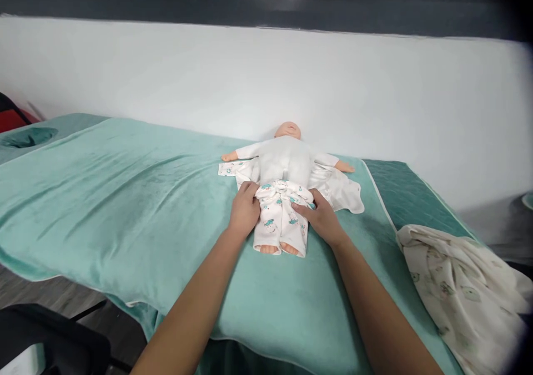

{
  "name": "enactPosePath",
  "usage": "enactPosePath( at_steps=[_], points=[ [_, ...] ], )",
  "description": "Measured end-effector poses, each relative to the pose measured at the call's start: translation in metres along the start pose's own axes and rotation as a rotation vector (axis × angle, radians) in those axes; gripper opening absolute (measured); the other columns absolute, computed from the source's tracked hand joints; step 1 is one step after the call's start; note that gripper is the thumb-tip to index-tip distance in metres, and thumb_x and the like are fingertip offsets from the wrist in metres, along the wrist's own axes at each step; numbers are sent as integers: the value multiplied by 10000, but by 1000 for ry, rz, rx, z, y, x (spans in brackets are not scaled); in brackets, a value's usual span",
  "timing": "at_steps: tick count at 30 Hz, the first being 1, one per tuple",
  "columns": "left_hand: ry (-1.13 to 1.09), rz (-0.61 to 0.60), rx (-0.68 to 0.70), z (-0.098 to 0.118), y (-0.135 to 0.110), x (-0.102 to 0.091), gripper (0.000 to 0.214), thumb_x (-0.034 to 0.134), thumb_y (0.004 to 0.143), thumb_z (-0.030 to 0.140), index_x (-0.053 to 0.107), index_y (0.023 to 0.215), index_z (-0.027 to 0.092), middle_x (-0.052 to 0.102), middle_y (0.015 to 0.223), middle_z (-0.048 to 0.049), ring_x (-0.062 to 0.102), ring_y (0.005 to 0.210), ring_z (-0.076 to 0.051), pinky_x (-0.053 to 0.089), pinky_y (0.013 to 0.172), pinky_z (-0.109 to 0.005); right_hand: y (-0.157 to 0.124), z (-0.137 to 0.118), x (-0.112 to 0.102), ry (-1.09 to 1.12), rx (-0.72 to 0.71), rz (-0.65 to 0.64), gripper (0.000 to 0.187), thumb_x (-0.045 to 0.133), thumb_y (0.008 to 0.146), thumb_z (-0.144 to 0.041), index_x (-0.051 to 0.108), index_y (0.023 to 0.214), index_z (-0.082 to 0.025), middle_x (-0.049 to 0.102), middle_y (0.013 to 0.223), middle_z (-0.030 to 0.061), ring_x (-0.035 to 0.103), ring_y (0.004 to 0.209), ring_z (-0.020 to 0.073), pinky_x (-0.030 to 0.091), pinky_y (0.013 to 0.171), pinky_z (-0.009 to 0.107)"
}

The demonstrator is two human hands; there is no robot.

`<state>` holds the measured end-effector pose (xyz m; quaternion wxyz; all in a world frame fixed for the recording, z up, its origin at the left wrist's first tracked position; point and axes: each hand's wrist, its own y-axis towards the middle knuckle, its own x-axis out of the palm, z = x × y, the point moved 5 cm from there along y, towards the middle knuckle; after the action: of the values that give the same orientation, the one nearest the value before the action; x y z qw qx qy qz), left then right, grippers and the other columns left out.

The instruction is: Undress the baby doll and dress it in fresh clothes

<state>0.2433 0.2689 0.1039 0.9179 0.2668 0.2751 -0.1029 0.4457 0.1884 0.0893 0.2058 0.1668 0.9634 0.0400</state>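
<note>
A baby doll [285, 156] lies on its back on the green bed cover, arms spread and head toward the wall. White patterned baby pants [277, 219] cover its legs, with the feet showing at the cuffs and the waistband bunched below the torso. At the waistband's left side, my left hand [245, 206] grips the cloth, its fingertips partly hidden. My right hand [320, 214] pinches the right side of the pants, thumb on top. Beneath the doll a white patterned baby shirt [339, 189] lies spread open, showing on both sides.
The green cover [125, 208] drapes over a bed along the white wall [166, 75]. A crumpled cream patterned cloth [462, 286] lies at the right edge. Bottom left stands a black chair [54, 336] with a white object on it.
</note>
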Motion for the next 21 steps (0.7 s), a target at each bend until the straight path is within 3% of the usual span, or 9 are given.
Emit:
enactPosePath(
  at_steps=[5, 8, 14, 18, 21],
  points=[
    [6, -36, 3, 2, -45, -11, 326, 383, 828, 50, 632, 961, 214, 572, 1199, -73, 568, 1077, -209, 454, 925, -347, 1, -9, -2, -70, -233, 83, 188, 696, 749, -349, 569, 801, -219, 534, 921, 14, 502, 846, 180, 405, 761, 303],
    [34, -50, -10, 4, -55, -13, 311, 389, 852, 74, 626, 998, 214, 566, 1216, -81, 567, 1081, -219, 465, 904, -357, -6, -15, -3, -88, -311, 96, 126, 670, 759, -288, 567, 741, -217, 533, 863, 9, 500, 822, 176, 398, 745, 300],
    [38, -20, -6, 9, -51, -14, 269, 413, 865, 99, 616, 1007, 205, 553, 1245, -81, 545, 1133, -225, 459, 946, -379, -35, -11, -4, -8, -129, 57, 252, 662, 794, -398, 540, 695, -201, 504, 671, -32, 444, 676, 141, 349, 605, 262],
    [1, 32, 92, 15, -53, -21, 300, 454, 806, 55, 610, 1018, 198, 514, 1333, -70, 455, 1272, -225, 371, 1091, -404, -60, -13, 2, 69, -75, -88, 358, 699, 776, -490, 588, 958, -202, 600, 872, -8, 535, 802, 169, 436, 686, 271],
    [-31, 0, 105, 15, -55, -22, 330, 447, 776, 30, 611, 1011, 195, 516, 1332, -65, 448, 1277, -215, 362, 1102, -400, -79, -20, 7, 47, -139, -169, 769, 838, 628, -479, 488, 1259, -217, 578, 1193, 61, 553, 1069, 244, 472, 893, 358]
  ],
)
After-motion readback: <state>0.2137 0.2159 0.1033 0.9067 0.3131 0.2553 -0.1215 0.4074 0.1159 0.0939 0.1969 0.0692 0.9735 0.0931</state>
